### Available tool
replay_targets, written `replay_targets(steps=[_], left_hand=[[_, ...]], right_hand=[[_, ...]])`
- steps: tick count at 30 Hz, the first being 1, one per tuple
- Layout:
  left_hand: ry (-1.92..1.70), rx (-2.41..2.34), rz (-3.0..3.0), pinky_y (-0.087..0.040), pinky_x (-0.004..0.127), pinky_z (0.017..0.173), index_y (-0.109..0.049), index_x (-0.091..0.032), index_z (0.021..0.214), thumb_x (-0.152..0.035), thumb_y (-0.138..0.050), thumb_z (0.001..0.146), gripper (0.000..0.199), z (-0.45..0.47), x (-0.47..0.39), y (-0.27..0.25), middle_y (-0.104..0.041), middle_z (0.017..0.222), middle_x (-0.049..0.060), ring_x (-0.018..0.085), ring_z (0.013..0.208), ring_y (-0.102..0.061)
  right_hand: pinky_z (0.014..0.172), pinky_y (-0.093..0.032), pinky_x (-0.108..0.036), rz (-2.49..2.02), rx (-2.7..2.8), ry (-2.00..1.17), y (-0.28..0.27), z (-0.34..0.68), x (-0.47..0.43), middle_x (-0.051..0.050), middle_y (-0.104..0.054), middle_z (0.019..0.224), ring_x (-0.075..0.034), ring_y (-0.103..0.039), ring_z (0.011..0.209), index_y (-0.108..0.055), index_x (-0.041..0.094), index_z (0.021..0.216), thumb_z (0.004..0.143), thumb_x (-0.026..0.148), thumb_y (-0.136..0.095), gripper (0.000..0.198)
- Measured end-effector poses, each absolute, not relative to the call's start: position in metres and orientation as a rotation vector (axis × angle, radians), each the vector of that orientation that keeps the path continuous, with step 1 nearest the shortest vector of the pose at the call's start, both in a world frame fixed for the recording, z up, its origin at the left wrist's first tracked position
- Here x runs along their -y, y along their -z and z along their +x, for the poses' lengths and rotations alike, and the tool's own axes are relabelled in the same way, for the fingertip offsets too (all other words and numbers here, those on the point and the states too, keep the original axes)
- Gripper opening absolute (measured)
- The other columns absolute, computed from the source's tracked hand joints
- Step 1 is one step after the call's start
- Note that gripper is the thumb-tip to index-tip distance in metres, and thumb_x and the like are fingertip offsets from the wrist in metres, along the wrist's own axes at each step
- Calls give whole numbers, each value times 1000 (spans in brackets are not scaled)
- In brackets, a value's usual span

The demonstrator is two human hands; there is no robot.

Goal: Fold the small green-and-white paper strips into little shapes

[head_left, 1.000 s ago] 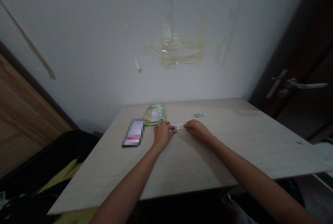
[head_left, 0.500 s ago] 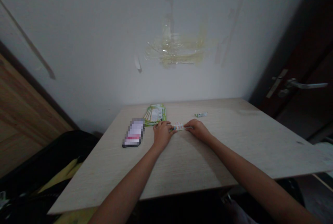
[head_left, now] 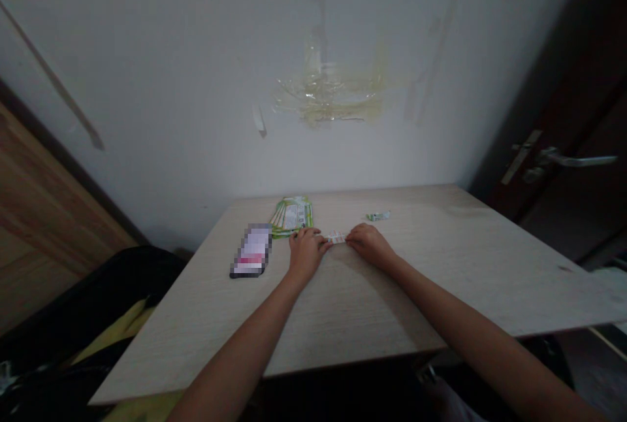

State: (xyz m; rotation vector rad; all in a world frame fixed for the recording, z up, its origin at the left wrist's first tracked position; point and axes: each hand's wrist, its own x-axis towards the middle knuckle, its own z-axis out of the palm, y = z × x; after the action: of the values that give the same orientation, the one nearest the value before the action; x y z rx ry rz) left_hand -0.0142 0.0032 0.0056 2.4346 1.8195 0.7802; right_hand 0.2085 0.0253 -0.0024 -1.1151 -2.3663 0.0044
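Observation:
A small white printed packet [head_left: 337, 237] with coloured marks lies low over the tabletop, stretched between my two hands. My left hand [head_left: 307, 252] pinches its left end, and my right hand [head_left: 369, 243] pinches its right end between thumb and fingers. The fingertips cover both ends of it. Just behind my left hand is a fanned stack of green-and-white packets [head_left: 295, 215]. Beyond my right hand, a small crumpled green-and-white wrapper [head_left: 379, 216] rests apart on the table.
The pale wood-grain table [head_left: 392, 317] stands against a wall with peeling tape [head_left: 337, 98]. A phone [head_left: 252, 250] with a blurred screen lies on the left side. A dark door with a metal handle [head_left: 580, 161] is at the right. A dark bag [head_left: 112, 298] sits left of the table.
My right hand has shifted slightly left and up, and the small packet appears flatter and paler between my fingers. My left hand stays nearly in place.

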Motion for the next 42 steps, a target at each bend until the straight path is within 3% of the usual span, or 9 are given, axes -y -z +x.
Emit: replay_targets(steps=[8, 21, 30, 42], left_hand=[[-740, -1738, 2437, -27, 47, 105, -77, -32, 94, -40, -67, 87, 15, -19, -6, -6, -67, 120, 2, 23, 121, -51], [-800, -1856, 2222, -35, 43, 105, -77, -25, 87, -34, -69, 85, 13, -13, -8, -7, -62, 127, 5, 24, 122, -52], [-818, -1919, 2305, -40, 44, 101, -77, -24, 85, -35, -69, 84, 13, -7, -7, -12, -59, 134, 5, 29, 128, -42], [-857, -1908, 2290, -40, 46, 100, -76, -26, 87, -35, -72, 81, 12, -9, -12, -6, -57, 137, 3, 30, 127, -42]], right_hand=[[87, -47, -32, -1168, 2281, -77, 7, 210, -29, -9, -74, 91, -21, -64, 92, -77, 17, 91, 87, 20, -64, 13], [90, -47, -33, -1258, 2104, -307, 2, 205, -24, -7, -76, 93, -21, -65, 94, -77, 20, 93, 86, 20, -63, 16], [91, -46, -34, -1339, 2060, -302, 6, 200, -28, -7, -76, 97, -22, -65, 95, -78, 19, 97, 85, 19, -64, 18], [93, -45, -34, -1405, 2085, -249, 7, 197, -30, -8, -76, 97, -22, -65, 98, -78, 20, 98, 86, 21, -62, 20]])
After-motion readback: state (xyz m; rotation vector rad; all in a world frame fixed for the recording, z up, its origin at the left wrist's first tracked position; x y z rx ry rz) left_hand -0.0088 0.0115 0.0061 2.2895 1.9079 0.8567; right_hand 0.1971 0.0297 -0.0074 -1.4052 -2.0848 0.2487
